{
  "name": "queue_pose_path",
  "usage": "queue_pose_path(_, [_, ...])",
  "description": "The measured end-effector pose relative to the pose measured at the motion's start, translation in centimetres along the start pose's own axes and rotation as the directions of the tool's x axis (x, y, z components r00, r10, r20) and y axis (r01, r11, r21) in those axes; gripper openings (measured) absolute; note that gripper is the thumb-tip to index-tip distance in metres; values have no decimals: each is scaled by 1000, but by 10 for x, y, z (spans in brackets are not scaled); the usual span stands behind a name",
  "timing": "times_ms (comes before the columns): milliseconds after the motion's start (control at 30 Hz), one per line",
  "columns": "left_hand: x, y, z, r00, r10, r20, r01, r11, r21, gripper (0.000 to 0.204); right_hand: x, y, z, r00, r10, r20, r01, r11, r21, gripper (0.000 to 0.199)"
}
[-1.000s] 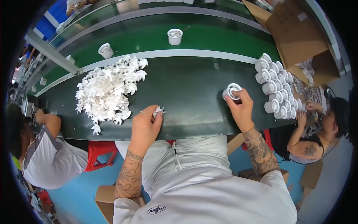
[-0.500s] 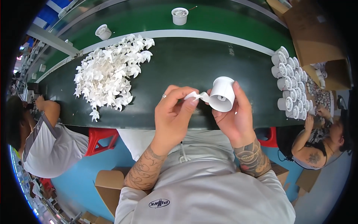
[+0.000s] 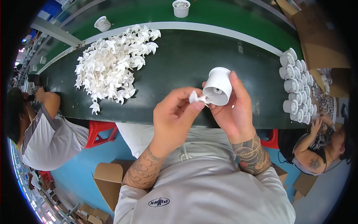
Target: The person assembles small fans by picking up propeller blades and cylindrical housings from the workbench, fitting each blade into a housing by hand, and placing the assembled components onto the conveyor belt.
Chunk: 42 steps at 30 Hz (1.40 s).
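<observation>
Between the thumb and fingers of my left hand (image 3: 173,115) is a small white fan blade (image 3: 194,98), held at the rim of a white cup-shaped housing (image 3: 219,84). My right hand (image 3: 238,108) grips that housing, tilted so its open end faces me; a small hub or shaft (image 3: 217,90) shows inside. Whether the blade touches the rim I cannot tell. A big heap of similar white fan blades (image 3: 108,67) lies on the dark green table (image 3: 179,63) to my left.
Several white housings (image 3: 292,87) stand in rows at the table's right end. Beyond a pale rail (image 3: 190,25), a green belt (image 3: 141,13) carries a white housing (image 3: 181,8) and a tilted one (image 3: 102,24). People sit at both sides; cardboard boxes (image 3: 317,41) stand at right.
The fan blade has turned in my left fingers, close to the housing's rim. My right hand has tipped the housing slightly. The whole view has shifted a little.
</observation>
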State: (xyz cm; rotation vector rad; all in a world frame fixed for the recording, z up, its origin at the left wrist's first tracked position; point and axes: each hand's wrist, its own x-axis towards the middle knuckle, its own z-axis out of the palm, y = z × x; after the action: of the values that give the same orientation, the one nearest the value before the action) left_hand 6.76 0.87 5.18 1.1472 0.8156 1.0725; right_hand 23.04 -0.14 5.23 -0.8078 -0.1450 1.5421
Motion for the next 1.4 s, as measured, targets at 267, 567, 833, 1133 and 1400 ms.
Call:
queue_pose_path(267, [10,3,-9,857,474,204,-481,593,645,26,-11,9,15,999,31,-12,-32,997,-64,43])
queue_pose_path(567, [3,-3,-9,818,566,100,-529,673,516,23,-20,12,17,996,66,52,-64,997,-47,44])
queue_pose_path(833, [10,-1,-9,828,558,55,-516,719,466,21,-13,10,15,995,42,89,-37,998,-60,41])
queue_pose_path(1133, [4,0,-3,919,372,130,-393,891,227,37,-28,3,-9,985,-154,82,167,968,-186,42])
queue_pose_path(1400, [-6,12,-22,933,275,231,-347,855,385,51,-13,10,9,991,113,76,-94,971,-220,47])
